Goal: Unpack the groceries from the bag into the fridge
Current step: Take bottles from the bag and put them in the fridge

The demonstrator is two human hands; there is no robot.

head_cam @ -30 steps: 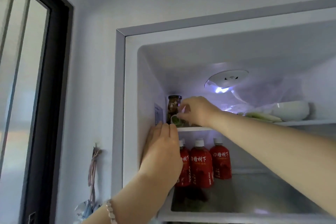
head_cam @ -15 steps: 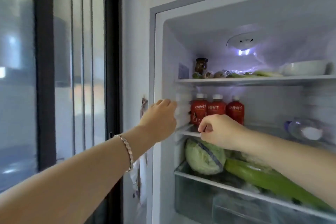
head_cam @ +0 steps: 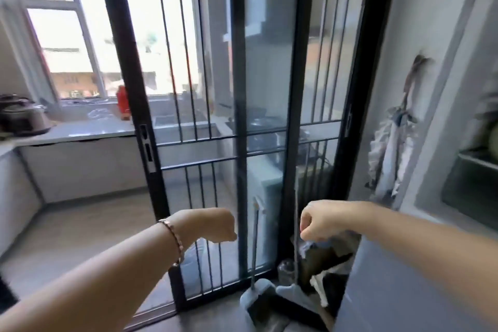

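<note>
My view has turned left, away from the fridge (head_cam: 474, 167), of which only a strip of the open interior and one shelf edge shows at the far right. My left hand (head_cam: 213, 226), a bracelet on its wrist, hangs in the air in front of the sliding glass door (head_cam: 242, 116), fingers drooping loosely and holding nothing. My right hand (head_cam: 320, 221) is beside it to the right, fingers curled into a fist with nothing in it. No grocery bag can be made out.
A grey dustpan (head_cam: 258, 302) and a broom stand on the floor by the door frame, with crumpled bags (head_cam: 328, 275) behind them. Cloths hang from a wall hook (head_cam: 390, 153). Beyond the glass, a kitchen counter (head_cam: 80, 132) carries a cooker. A grey panel (head_cam: 404, 294) fills the lower right.
Both hands have come away from the fridge shelves and dropped to waist height. My view has swung left from the fridge interior to the glass door and kitchen.
</note>
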